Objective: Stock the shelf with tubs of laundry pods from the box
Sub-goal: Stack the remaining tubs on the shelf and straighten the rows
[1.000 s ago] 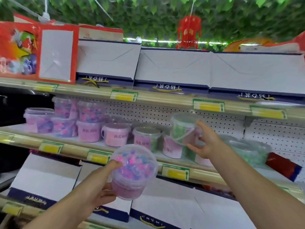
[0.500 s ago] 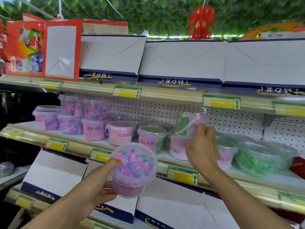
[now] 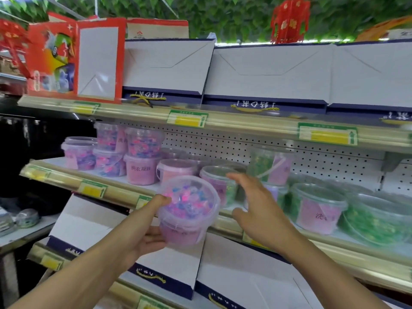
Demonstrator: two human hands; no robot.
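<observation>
One clear tub [image 3: 189, 210], pink-blue pods, label seemingly pink, left hand [image 3: 142, 237] gripping, right hand [image 3: 260, 210] spread

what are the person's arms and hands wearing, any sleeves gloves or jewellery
Both forearms are bare as far as the picture shows, with no sleeves in view. The left hand and right hand wear no gloves, and no rings, watch or bracelets are visible.

Both forearms are bare and extend up from the near edge, the left from the lower left, the right from the lower right. Left hand [image 3: 142, 239]: raised at centre, thumb extended up, remaining fingers curled beneath what it holds. Right hand [image 3: 258, 210]: raised just right of the left, back toward the camera, fingers spread and nearly straight, holding nothing.
</observation>
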